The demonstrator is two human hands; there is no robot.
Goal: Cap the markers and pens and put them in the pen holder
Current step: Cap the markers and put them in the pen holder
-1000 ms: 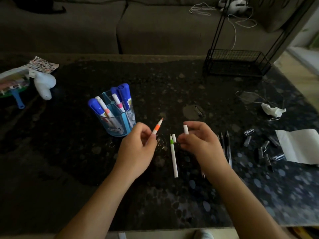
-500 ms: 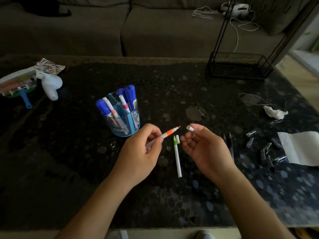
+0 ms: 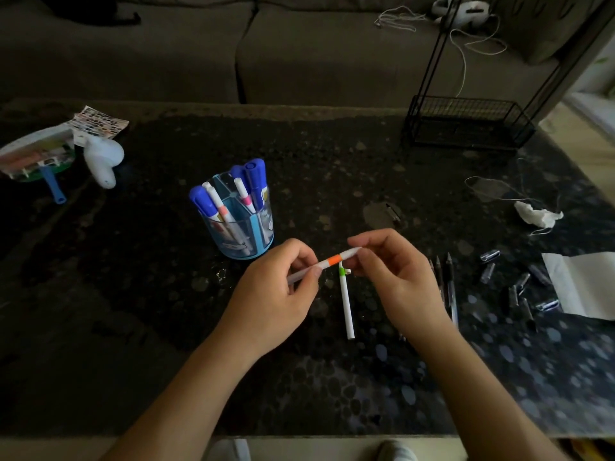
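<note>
**A:** What changed for us in the last half second?

**B:** The white cap [image 3: 351, 252] was held apart from the tip. Now it sits over the end of the orange-banded marker [image 3: 333, 260], up against the orange band. We cannot tell whether it has clicked home.

**A:** And our hands?

**B:** Our left hand [image 3: 276, 294] has its fingers [image 3: 312, 273] curled round the barrel, pinching it. Our right hand [image 3: 396, 277] pinches the cap between thumb and fingertips. Both are raised above the desk [image 3: 133, 294].

**A:** So this marker is all but done.

**B:** We judge so. One firm push, then it goes into the pen holder [image 3: 239, 231], which stands near, beyond and to the left of our left hand. It already has blue-capped markers upright in it.

**A:** Room to move?

**B:** We see nothing standing between the left hand and the holder. The green-banded marker [image 3: 346, 301] lies on the desk directly under our marker, waiting its turn. Black pens [image 3: 449, 284] and loose caps [image 3: 519, 287] lie to the right of our right hand, well in from the desk's near edge. The tall blue caps crowd the holder's mouth, so we would aim for a gap.
</note>
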